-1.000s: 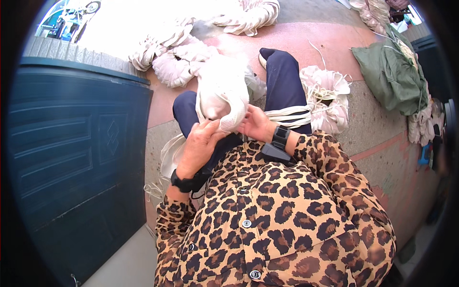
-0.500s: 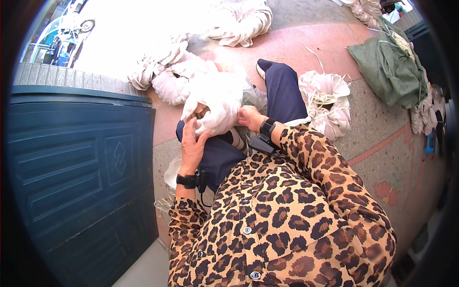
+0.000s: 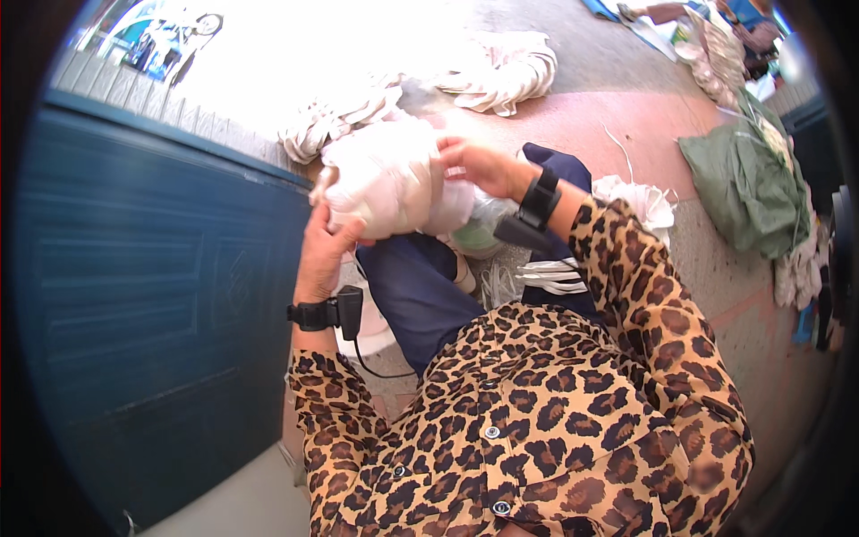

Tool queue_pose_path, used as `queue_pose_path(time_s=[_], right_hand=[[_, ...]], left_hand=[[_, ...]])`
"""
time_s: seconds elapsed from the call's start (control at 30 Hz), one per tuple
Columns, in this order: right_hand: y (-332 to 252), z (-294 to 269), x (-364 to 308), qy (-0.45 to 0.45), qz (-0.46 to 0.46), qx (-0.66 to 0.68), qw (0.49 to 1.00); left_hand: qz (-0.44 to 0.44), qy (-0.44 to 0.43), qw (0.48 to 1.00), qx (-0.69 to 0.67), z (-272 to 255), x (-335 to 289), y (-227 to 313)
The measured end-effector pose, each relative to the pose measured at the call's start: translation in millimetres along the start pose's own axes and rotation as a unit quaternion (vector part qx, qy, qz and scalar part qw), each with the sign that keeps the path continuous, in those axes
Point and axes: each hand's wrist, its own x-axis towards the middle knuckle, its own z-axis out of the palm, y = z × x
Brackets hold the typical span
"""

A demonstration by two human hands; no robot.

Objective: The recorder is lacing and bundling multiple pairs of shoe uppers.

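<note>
A puffy white cloth bundle [image 3: 380, 183] is raised over my knees, tilted between my two hands. My left hand [image 3: 324, 251] grips its lower left corner, thumb toward me and the other fingers partly hidden by the cloth. At its upper right edge, my right hand [image 3: 483, 168] presses with bent, slightly blurred fingers. Below the right wrist a clear plastic bag [image 3: 479, 228] with something greenish inside sits between my legs. White strips [image 3: 553, 277] lie across my right thigh.
A blue panelled door [image 3: 170, 295] stands close on my left. Coiled white bundles [image 3: 510, 76] lie ahead in bright light, and another white bundle [image 3: 637, 201] rests beyond my right forearm. A green sack [image 3: 752, 188] is farther right, near a heap of mixed items [image 3: 716, 54].
Both hands have lifted the white cloth bundle and turned it. My left hand moved left, and the right hand rose up and rightward. The view has shifted, and the plastic bag shows more.
</note>
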Motion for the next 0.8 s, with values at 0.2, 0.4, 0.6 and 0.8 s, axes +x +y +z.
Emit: queue_pose_path(time_s=[0.2, 0.4, 0.6, 0.8], right_hand=[[-36.0, 42.0, 24.0, -0.116, -0.073, -0.009, 0.99], [-17.7, 33.2, 47.9, -0.16, -0.123, -0.275, 0.94], [-2.2, 28.9, 55.5, -0.134, -0.164, -0.28, 0.936], [9.0, 46.9, 60.9, -0.049, 0.002, -0.082, 0.995]], left_hand=[[0.192, 0.18, 0.962, -0.075, 10.1, -38.1, -4.0], [0.039, 0.144, 0.985, -0.089, 3.2, -24.9, -35.3], [0.12, 0.193, 0.973, -0.041, 16.8, -18.9, -44.5], [0.041, 0.2, 0.973, 0.112, 21.0, -16.2, -47.3]])
